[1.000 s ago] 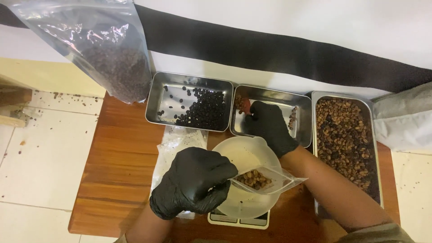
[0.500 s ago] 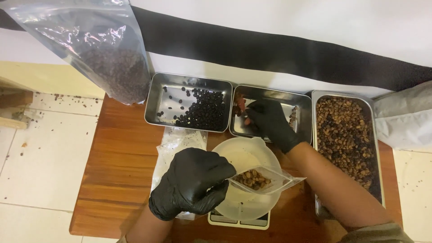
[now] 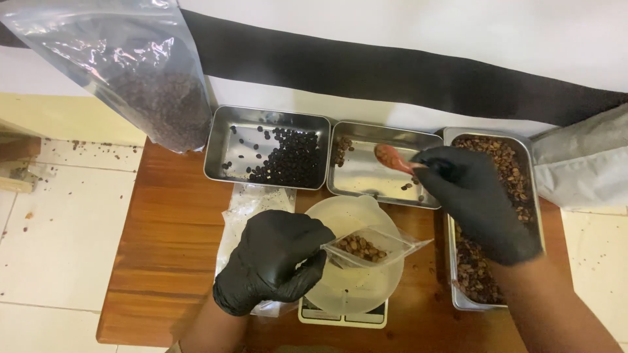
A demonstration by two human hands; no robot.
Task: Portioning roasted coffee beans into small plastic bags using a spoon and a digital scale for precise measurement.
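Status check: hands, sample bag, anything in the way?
Left hand grips small clear bag of beans over white bowl. Right hand holds red spoon above middle tray. Nothing blocks the bag's mouth.

The left hand (image 3: pixel 273 261), in a black glove, pinches the edge of a small clear bag (image 3: pixel 369 247) of brown beans over a white tub (image 3: pixel 353 261) standing on a scale (image 3: pixel 342 315). The gloved right hand (image 3: pixel 481 199) holds a reddish spoon (image 3: pixel 391 157) above the middle steel tray (image 3: pixel 383 165); dark beans fill the left tray (image 3: pixel 268 147) on the wooden surface (image 3: pixel 167 261)
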